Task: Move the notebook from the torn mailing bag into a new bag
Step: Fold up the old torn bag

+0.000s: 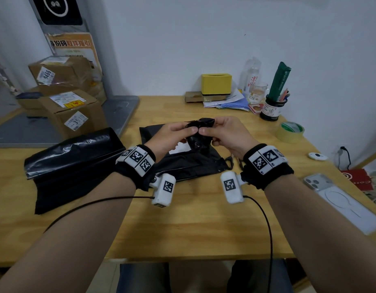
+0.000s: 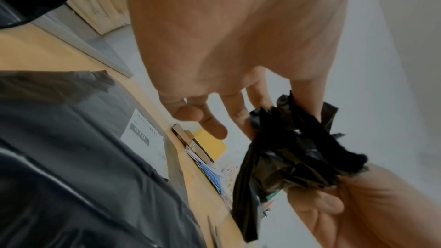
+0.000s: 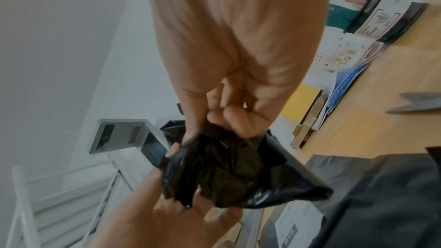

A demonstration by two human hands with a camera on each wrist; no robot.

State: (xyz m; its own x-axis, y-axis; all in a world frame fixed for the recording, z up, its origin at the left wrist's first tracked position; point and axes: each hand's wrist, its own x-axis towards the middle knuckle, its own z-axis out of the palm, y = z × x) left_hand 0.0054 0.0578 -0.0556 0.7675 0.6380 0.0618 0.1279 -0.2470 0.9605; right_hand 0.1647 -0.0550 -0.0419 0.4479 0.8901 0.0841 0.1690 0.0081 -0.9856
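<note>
Fingers [image 1: 192, 130] of both hands pinch one crumpled wad of black plastic film [image 1: 201, 123], held up in the air between them. The left hand [image 1: 172, 134] clamps thumb and forefinger on its left side; the right hand [image 1: 222, 132] curls round its right side. Each hand probably grips an opposite edge to pull the film apart, likely a scrap of torn bag or a new one being unfolded; which is unclear.

Directly beneath the fingers, a flat dark mailing bag [image 1: 191, 163] lies on the wooden desk [image 1: 193, 225], its white label [image 2: 145, 139] reading "OTO". No notebook shows; it may be inside. Left of the fingers lies a glossy black bag [image 1: 72, 161], folded.

Farther left, cardboard boxes [image 1: 72, 106] carry stickers reading "9466" and "3510". To the right sits a roll of tape [image 1: 289, 132].
</note>
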